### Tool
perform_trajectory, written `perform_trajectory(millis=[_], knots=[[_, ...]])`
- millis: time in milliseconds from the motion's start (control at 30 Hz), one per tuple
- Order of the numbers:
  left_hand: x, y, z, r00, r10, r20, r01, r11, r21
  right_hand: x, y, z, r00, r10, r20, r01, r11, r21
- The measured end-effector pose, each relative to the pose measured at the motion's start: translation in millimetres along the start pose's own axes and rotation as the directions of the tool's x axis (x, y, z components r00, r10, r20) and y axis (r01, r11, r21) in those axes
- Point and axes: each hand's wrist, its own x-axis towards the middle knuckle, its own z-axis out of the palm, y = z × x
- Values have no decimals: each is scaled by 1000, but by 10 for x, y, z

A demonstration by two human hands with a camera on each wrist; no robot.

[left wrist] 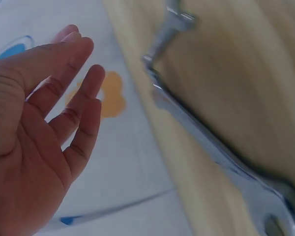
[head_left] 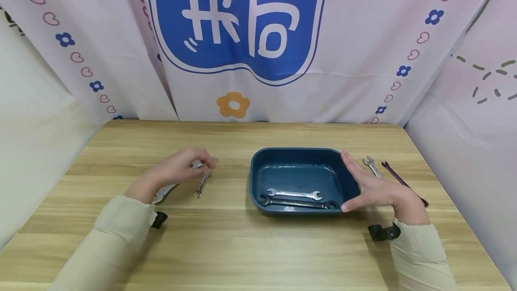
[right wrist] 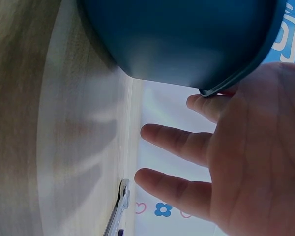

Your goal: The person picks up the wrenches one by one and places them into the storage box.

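Observation:
My left hand [head_left: 183, 165] hovers over two silver wrenches on the left, its fingers loosely bent and nothing in them. The small open-end wrench [head_left: 201, 186] lies below its fingertips. A larger silver wrench [head_left: 163, 192] is partly hidden under the hand; in the left wrist view its shaft [left wrist: 206, 132] runs diagonally. On the right, my right hand [head_left: 373, 191] spans the end of a dark blue rectangular tub [head_left: 254, 183], thumb at the near corner and index finger at the far one. In the right wrist view the other fingers [right wrist: 174, 140] stretch out straight, off the tub.
Inside the tub, a silver double open-end wrench [head_left: 294, 194] lies beside a dark combination wrench [head_left: 296, 202]. Right of it are a silver wrench [head_left: 370, 165] and a thin dark purplish wrench [head_left: 397, 177], partly behind my right hand. A printed cloth [head_left: 194, 93] hangs behind the wooden table [head_left: 250, 255].

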Motion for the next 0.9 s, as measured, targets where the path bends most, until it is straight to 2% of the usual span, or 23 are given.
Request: perform_trajectory(millis=[200, 400, 600, 767, 900], knots=[[-15, -149, 9, 999, 18, 28, -19, 999, 36, 9, -14, -2, 1000, 8, 2, -8, 1000, 5], [44, -286, 77, 999, -5, 45, 1, 997, 82, 0, -5, 0, 1000, 1, -9, -1, 1000, 10], [55, -396, 140, 999, -3, 37, -1, 994, 109, 9, -7, -8, 1000, -4, -11, 4, 1000, -2], [71, -416, 181, 1000, 13, 20, -15, 992, 126, 14, -1, -7, 1000, -6, -12, 6, 1000, -10], [86, -366, 207, 999, 22, 26, -25, 992, 127, 8, -1, 1, 1000, -1, -4, 1, 1000, -1]])
